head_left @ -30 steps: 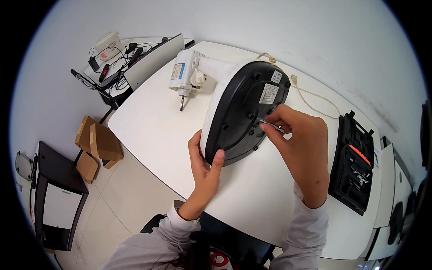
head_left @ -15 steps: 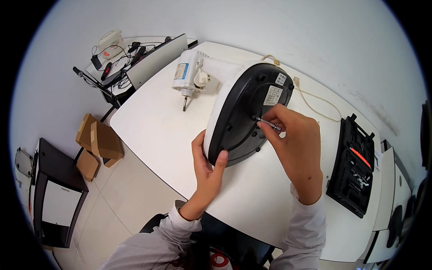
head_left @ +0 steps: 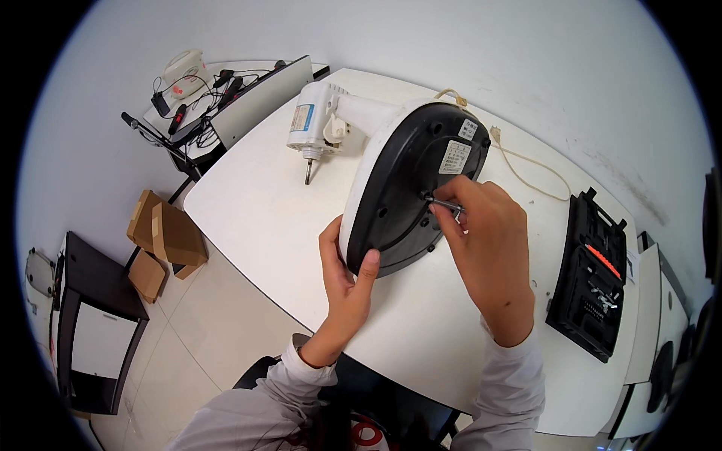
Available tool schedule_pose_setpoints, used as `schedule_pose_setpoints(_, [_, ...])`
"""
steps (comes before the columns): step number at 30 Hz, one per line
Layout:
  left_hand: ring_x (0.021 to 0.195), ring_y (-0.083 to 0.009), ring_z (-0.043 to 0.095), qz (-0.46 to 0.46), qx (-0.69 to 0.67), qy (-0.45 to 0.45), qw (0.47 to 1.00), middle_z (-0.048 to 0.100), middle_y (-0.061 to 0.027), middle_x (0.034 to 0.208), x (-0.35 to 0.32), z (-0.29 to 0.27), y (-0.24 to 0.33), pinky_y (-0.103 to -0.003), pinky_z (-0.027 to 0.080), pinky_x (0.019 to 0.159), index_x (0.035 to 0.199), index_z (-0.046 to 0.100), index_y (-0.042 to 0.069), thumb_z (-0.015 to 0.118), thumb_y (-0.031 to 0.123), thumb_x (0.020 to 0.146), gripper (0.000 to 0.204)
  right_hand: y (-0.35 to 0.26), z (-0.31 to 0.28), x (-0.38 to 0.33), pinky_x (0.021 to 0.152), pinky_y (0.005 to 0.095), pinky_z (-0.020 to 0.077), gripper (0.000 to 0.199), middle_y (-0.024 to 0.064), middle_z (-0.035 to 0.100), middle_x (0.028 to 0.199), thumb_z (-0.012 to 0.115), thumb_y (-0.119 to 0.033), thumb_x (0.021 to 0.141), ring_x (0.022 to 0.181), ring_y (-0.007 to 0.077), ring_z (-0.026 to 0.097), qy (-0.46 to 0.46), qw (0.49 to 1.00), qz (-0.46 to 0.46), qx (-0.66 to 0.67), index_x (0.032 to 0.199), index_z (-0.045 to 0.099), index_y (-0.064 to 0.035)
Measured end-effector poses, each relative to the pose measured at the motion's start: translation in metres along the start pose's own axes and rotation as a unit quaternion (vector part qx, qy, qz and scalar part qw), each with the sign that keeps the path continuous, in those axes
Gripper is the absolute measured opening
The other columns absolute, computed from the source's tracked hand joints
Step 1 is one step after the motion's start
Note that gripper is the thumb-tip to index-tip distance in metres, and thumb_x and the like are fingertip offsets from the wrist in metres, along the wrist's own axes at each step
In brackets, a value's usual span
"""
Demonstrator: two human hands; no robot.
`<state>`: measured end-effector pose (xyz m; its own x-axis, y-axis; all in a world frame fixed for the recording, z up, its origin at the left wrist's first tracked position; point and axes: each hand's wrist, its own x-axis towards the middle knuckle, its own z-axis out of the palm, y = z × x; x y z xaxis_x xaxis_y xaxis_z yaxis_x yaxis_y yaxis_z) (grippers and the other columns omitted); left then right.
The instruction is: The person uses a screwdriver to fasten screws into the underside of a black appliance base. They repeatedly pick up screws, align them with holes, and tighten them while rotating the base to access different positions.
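Note:
A white desk fan without blades lies on its side on the white table (head_left: 256,218), its black base underside (head_left: 406,180) turned toward me. Its motor head (head_left: 314,120) has a bare metal shaft pointing down toward the tabletop. My left hand (head_left: 346,289) grips the near lower rim of the base, thumb on the black face and fingers behind. With pinched fingers, my right hand (head_left: 489,240) holds a slim silver screwdriver (head_left: 445,204). Its tip meets a recessed hole near the middle of the underside. The far end of the screwdriver is partly hidden by my fingers.
An open black tool case (head_left: 579,331) with an orange-handled tool, sockets and bits lies at the table's right. A pale power cord (head_left: 541,188) loops behind the base. Cardboard boxes (head_left: 169,233) stand on the floor at left. Cables clutter another desk (head_left: 199,113).
My right hand has shifted slightly left and its fingers have turned a little around the screwdriver. The base tilts slightly differently; my left hand keeps its grip.

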<state>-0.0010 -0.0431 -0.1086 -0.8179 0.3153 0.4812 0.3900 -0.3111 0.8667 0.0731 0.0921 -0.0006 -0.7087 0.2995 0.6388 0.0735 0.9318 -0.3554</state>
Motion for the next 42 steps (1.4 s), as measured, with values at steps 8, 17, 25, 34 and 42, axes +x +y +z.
schedule_pose_setpoints(8, [0.118, -0.0189, 0.042, 0.003, -0.003, -0.003, 1.000, 0.042, -0.0131, 0.129, -0.0003, -0.0003, -0.0004, -0.032, 0.031, 0.102, 0.137, 0.031, -0.004, 0.060, 0.024, 0.094, 0.059, 0.0021, 0.0013, 0.0000, 0.061, 0.0361, 0.0471, 0.016, 0.0064, 0.062, 0.074, 0.071, -0.007, 0.080, 0.068, 0.0242, 0.058, -0.010, 0.999, 0.037, 0.024, 0.089, 0.058, -0.0052])
schedule_pose_setpoints(17, [0.121, -0.0178, 0.040, 0.012, 0.022, -0.007, 1.000, 0.040, -0.0109, 0.131, -0.0004, -0.0013, -0.0023, -0.030, 0.031, 0.103, 0.139, 0.032, -0.002, 0.058, 0.028, 0.095, 0.059, 0.0020, 0.0002, 0.0010, 0.061, 0.0358, 0.0471, 0.019, 0.0058, 0.061, 0.073, 0.072, -0.007, 0.079, 0.068, 0.0237, 0.058, -0.009, 0.999, 0.027, 0.024, 0.088, 0.055, -0.0060])
schedule_pose_setpoints(25, [0.120, -0.0175, 0.040, 0.002, 0.011, -0.006, 1.000, 0.040, -0.0107, 0.131, -0.0011, -0.0007, -0.0010, -0.029, 0.031, 0.102, 0.139, 0.031, -0.003, 0.058, 0.027, 0.095, 0.060, 0.0036, -0.0001, 0.0007, 0.060, 0.0354, 0.0469, 0.019, 0.0051, 0.061, 0.072, 0.072, -0.007, 0.079, 0.067, 0.0228, 0.058, -0.010, 0.999, 0.032, 0.017, 0.087, 0.055, -0.0066])
schedule_pose_setpoints(34, [0.116, -0.0156, 0.042, 0.010, 0.026, -0.002, 1.000, 0.041, -0.0106, 0.130, -0.0001, -0.0010, -0.0021, -0.027, 0.034, 0.099, 0.139, 0.032, -0.002, 0.058, 0.028, 0.095, 0.059, 0.0018, -0.0049, 0.0022, 0.060, 0.0353, 0.0465, 0.018, 0.0047, 0.061, 0.073, 0.072, -0.007, 0.079, 0.067, 0.0226, 0.057, -0.020, 0.999, 0.040, 0.026, 0.087, 0.055, -0.0064])
schedule_pose_setpoints(42, [0.118, -0.0163, 0.042, 0.011, 0.021, -0.004, 1.000, 0.041, -0.0105, 0.130, -0.0002, -0.0013, -0.0036, -0.028, 0.033, 0.100, 0.139, 0.032, -0.002, 0.058, 0.028, 0.095, 0.059, 0.0040, -0.0002, 0.0015, 0.060, 0.0351, 0.0465, 0.018, 0.0047, 0.061, 0.072, 0.072, -0.007, 0.079, 0.067, 0.0225, 0.057, -0.006, 0.999, 0.030, 0.037, 0.087, 0.055, -0.0062])
